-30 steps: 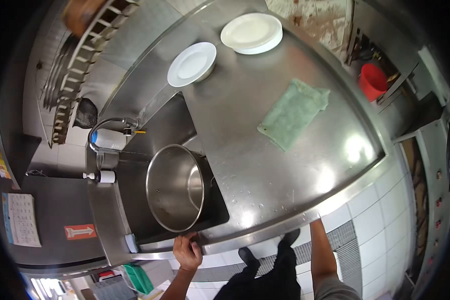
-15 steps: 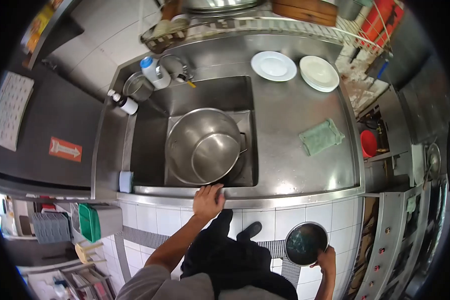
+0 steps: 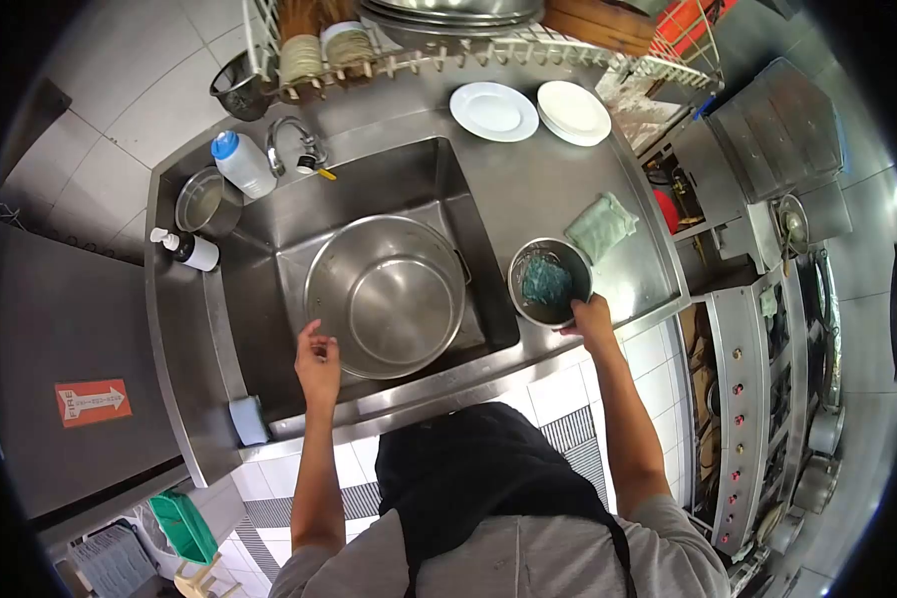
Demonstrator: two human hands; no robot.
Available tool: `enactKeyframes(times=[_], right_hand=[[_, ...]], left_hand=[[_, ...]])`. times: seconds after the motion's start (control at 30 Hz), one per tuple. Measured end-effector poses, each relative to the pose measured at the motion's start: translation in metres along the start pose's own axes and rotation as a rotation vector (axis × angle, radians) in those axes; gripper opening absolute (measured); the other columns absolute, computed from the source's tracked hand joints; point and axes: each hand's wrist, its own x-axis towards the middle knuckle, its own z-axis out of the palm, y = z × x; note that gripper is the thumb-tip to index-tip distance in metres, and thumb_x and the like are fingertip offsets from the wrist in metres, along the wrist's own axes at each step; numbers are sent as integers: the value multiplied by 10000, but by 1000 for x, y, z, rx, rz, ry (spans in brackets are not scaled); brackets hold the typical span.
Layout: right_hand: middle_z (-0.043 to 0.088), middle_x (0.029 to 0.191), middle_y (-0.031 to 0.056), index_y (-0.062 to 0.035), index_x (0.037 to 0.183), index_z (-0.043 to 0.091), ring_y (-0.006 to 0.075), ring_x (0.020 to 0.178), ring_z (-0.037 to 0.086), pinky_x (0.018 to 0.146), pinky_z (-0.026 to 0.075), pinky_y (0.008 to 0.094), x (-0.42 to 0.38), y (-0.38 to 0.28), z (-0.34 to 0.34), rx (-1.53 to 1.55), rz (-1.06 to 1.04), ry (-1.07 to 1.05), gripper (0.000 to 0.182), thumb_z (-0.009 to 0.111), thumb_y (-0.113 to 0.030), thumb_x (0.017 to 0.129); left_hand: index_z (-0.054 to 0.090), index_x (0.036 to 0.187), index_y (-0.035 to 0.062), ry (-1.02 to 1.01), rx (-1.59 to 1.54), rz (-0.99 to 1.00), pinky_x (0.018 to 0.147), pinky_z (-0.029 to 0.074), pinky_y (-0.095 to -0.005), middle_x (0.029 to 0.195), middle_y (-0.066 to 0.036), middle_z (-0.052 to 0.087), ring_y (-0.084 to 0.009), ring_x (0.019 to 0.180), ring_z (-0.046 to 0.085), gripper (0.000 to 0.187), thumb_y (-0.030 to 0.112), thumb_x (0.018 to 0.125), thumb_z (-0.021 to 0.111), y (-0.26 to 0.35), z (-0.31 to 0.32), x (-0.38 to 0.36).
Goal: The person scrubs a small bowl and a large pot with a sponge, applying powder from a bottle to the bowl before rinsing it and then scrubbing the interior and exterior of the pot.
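Observation:
My right hand (image 3: 592,321) grips the near right rim of a round metal bowl (image 3: 573,264), which is over the steel counter right of the sink. Inside the bowl lies a teal scouring pad (image 3: 545,282). My left hand (image 3: 318,361) is empty, its fingers loosely bent and apart, at the near left side of a large steel pot (image 3: 399,314). The pot sits in the sink basin (image 3: 269,339) with its mouth facing up. A folded green cloth (image 3: 603,228) lies just beyond the bowl.
Behind the sink stand a faucet (image 3: 291,145), a blue-capped bottle (image 3: 243,167), a small metal pot (image 3: 209,202) and a pump bottle (image 3: 186,249). White plates (image 3: 494,111) rest at the counter's back. A sponge (image 3: 248,421) sits at the front left corner. Stoves (image 3: 733,419) line the right.
My right hand has raised the bowl from beside me to over the counter. My left hand has left the sink's front edge and moved left and forward to the pot.

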Motion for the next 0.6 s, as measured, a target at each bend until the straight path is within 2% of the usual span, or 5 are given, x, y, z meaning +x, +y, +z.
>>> enactKeyframes(times=[0.17,0.23,0.27,0.4,0.6], right_hand=[[610,968,267,72,1136,497,355,756,660,570,592,378,3,-45,41,-345,-108,188,338,559,-40,823],[583,1114,239,-20,1183,520,400,980,591,828,520,430,-21,-78,59,-910,-719,645,446,637,-22,752],[535,1236,196,-76,1206,543,410,1113,501,974,392,442,-16,-83,63,-766,-743,463,554,691,-20,675],[539,1245,185,-150,1252,536,399,1103,515,952,423,438,60,-66,78,-1132,-900,-159,606,702,-92,672],[620,1073,203,-158,1290,485,352,1088,572,912,445,435,128,-47,91,-1464,-782,-150,515,616,-204,794]], left_hand=[[536,1211,93,23,48,-20,619,474,-277,801,-44,604,-127,656,553,420,6,810,624,-19,-34,6],[532,1212,90,46,43,1,624,475,-280,799,-46,603,-130,660,554,429,0,803,625,-32,-39,0],[529,1213,87,68,48,23,629,476,-282,797,-49,602,-133,663,555,437,-5,797,626,-39,-42,-4],[530,1208,78,28,64,-93,647,481,-293,812,-61,599,-151,683,570,439,-6,788,628,-33,-48,-29],[536,1200,67,45,108,-16,662,489,-313,839,-86,584,-186,698,591,415,-2,799,617,-48,-45,-67]])
